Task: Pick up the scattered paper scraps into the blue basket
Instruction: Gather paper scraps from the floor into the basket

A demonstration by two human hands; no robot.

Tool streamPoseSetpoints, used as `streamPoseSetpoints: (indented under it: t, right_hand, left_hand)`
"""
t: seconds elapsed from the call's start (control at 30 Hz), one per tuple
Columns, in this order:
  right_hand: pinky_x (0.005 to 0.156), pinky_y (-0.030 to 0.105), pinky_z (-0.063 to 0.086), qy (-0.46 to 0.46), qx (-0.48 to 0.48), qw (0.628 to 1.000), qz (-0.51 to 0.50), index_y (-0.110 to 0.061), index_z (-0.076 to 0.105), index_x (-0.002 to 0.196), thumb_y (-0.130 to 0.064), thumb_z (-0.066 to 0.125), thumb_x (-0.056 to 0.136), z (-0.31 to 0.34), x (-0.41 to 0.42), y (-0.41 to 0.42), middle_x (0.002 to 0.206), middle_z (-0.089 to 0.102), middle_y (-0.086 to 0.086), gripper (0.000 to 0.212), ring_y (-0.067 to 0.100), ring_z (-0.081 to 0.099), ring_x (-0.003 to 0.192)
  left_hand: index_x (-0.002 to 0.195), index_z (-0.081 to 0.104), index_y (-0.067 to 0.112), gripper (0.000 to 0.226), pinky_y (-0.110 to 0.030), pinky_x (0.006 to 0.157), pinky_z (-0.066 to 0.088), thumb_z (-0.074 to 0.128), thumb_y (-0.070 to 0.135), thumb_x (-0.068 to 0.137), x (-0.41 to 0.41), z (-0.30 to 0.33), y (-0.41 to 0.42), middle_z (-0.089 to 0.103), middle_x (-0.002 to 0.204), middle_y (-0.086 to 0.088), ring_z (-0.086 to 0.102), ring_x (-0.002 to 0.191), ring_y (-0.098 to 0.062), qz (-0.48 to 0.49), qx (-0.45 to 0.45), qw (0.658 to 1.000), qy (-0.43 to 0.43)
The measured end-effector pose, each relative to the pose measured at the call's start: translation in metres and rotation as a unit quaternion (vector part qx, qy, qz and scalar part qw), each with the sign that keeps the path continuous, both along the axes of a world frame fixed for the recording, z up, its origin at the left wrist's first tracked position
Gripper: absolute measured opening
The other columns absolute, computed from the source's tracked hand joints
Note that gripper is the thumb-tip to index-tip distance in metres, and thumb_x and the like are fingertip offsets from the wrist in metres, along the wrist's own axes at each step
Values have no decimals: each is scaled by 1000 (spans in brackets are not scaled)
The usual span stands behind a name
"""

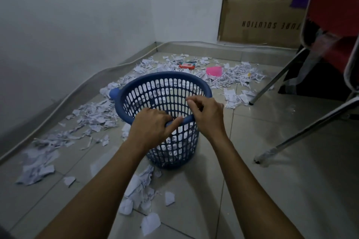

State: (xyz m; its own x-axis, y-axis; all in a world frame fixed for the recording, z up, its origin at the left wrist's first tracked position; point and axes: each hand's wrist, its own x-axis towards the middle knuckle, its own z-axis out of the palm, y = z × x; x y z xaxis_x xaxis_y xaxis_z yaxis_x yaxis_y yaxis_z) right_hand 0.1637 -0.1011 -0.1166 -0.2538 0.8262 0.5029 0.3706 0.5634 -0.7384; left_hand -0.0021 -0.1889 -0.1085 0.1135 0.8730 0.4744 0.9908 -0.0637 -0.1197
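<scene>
- Scraps of white paper (139,184) lie nearest on the tiled floor (272,190), just in front of the basket's foot.
- Blue basket (136,85) stands upright mid-floor, paper already showing through its slotted wall.
- Left hand (153,128) curls over the near rim, fingers hooked inside, gripping it.
- Right hand (206,114) sits at the rim beside it, fingers bent and pinched together; whether they pinch a scrap, I cannot tell.
- Chair legs (303,128) slant in on the right, under a red seat (338,9).
- More torn paper spreads left and beyond the basket, with a pink piece (213,71) and a red packet (186,65) among it.
- Cardboard box (260,6) leans on the far wall, print upside down: "SOLUTION".
</scene>
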Motion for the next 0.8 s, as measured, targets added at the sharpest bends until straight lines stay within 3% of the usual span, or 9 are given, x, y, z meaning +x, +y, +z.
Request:
streamPoseSetpoints:
  t: [0.17,0.3,0.47,0.6,0.7,0.8]
  right_hand:
    - [107,45,30,-88,130,987,-21,-26,72,89,-39,54,99,-8,-6,-13,85,68,-13,24,5,53,83]
    - [109,41,29,-141,177,974,-23,-27,67,77,-55,47,98,-20,-16,-13,76,59,-14,40,8,48,85]
    - [82,35,36,-185,230,955,-3,-25,61,72,-70,45,93,-22,-33,-7,72,58,-8,52,13,51,73]
    - [70,35,38,-208,253,945,-13,-24,59,65,-71,48,92,-17,-58,-5,63,54,-7,55,12,48,60]
    - [64,33,37,-210,268,940,-32,-23,59,64,-71,46,93,-18,-70,-3,61,51,-6,57,11,43,57]
    - [65,34,42,-264,263,927,-25,-22,63,66,-75,38,93,-13,-70,-4,61,54,-4,65,14,48,56]
  left_hand:
    - [75,71,26,78,-42,89,33,14,77,92,-21,-9,-16,67,72,5,50,81,-18,118,40,992,-28]
    - [89,61,27,68,-50,117,18,16,77,92,-35,-18,-16,57,95,4,49,108,-21,156,53,982,-86]
    - [114,53,28,63,-53,121,10,20,76,90,-54,-28,-9,47,130,-5,26,143,-27,162,36,965,-203]
    - [126,49,30,69,-57,117,17,18,78,88,-73,-37,-2,39,145,-1,24,145,-27,164,46,942,-289]
    - [127,48,31,57,-57,112,28,26,71,93,-81,-39,2,38,145,0,30,142,-27,145,71,933,-322]
    - [133,46,29,55,-56,115,26,31,65,94,-81,-37,3,31,153,1,17,149,-24,131,68,919,-367]
